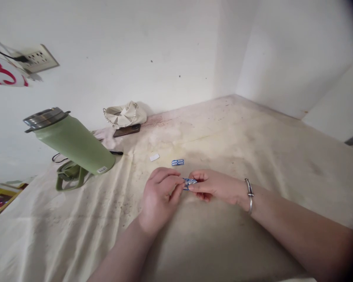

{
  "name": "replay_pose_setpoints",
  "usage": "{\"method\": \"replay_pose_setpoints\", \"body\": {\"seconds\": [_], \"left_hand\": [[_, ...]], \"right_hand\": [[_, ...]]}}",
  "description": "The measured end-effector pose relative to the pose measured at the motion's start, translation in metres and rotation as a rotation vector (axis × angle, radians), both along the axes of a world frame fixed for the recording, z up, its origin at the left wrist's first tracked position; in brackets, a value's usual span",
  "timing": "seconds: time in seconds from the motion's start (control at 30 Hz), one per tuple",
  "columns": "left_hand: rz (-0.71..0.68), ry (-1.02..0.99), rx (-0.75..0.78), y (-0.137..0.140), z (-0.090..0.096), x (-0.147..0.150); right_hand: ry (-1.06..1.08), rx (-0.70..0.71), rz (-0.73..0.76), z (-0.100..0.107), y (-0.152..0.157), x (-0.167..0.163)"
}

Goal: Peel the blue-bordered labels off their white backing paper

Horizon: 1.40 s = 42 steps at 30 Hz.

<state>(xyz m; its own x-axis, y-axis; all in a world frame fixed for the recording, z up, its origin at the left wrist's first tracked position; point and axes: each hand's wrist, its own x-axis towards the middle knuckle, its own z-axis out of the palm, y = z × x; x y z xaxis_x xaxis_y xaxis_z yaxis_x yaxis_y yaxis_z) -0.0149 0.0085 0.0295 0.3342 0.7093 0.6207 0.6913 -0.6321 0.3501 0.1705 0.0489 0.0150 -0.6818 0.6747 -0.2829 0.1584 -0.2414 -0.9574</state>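
Between my two hands is a small flat blue-and-white piece (190, 182), partly covered by fingers, so its exact kind cannot be made out. My left hand (162, 196) pinches its left end with thumb and fingers. At the right end, my right hand (213, 185) grips it the same way; a silver bangle (250, 195) circles that wrist. Just beyond the fingers a similar blue-and-white piece (178, 162) lies on the tablecloth. To the left of that lies a small white rectangle (154, 157).
A cream tablecloth (238, 149) with creases covers the table. On the left stand a green bottle (76, 145) and its detached lid (69, 176). Farther back are a phone (127, 130) and a white pouch with a bead strap (125, 114), near the wall (170, 51).
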Motion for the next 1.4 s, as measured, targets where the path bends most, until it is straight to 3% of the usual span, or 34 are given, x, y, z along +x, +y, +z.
{"method": "replay_pose_setpoints", "body": {"seconds": [0.1,0.3,0.43,0.53,0.67,0.77,0.83,1.1,1.17,1.3,1.4], "left_hand": [[0.030,0.045,0.047,0.000,0.002,0.000],[-0.040,0.191,-0.062,-0.001,0.005,0.005],[-0.064,0.146,-0.130,-0.003,0.005,0.004],[-0.003,0.063,-0.188,-0.002,0.001,0.003],[0.106,-0.092,-0.441,-0.002,-0.004,0.003],[0.064,-0.209,-0.669,-0.001,-0.006,0.002],[0.027,-0.237,-0.736,-0.001,-0.006,0.002],[0.121,-0.193,-0.653,-0.001,-0.006,0.003],[0.163,-0.123,-0.608,-0.001,-0.004,0.004],[0.187,0.022,-0.532,0.000,-0.002,0.004],[0.151,0.139,-0.432,0.002,-0.005,0.002]], "right_hand": [[-0.002,-0.020,-0.017,0.001,0.000,0.000],[0.016,-0.060,-0.057,0.002,0.002,0.001],[0.017,-0.060,-0.041,0.001,0.002,0.002],[0.014,-0.026,-0.015,0.000,0.001,0.002],[-0.022,0.090,0.032,-0.004,0.000,0.001],[-0.084,0.179,0.042,-0.005,0.000,0.000],[-0.124,0.201,0.040,-0.004,0.000,-0.001],[-0.039,0.093,0.008,0.002,-0.001,0.001],[-0.122,0.238,-0.002,-0.003,0.001,0.000],[-0.306,0.674,-0.067,-0.009,0.003,-0.002],[-0.341,0.827,-0.045,-0.008,0.002,-0.002]]}}
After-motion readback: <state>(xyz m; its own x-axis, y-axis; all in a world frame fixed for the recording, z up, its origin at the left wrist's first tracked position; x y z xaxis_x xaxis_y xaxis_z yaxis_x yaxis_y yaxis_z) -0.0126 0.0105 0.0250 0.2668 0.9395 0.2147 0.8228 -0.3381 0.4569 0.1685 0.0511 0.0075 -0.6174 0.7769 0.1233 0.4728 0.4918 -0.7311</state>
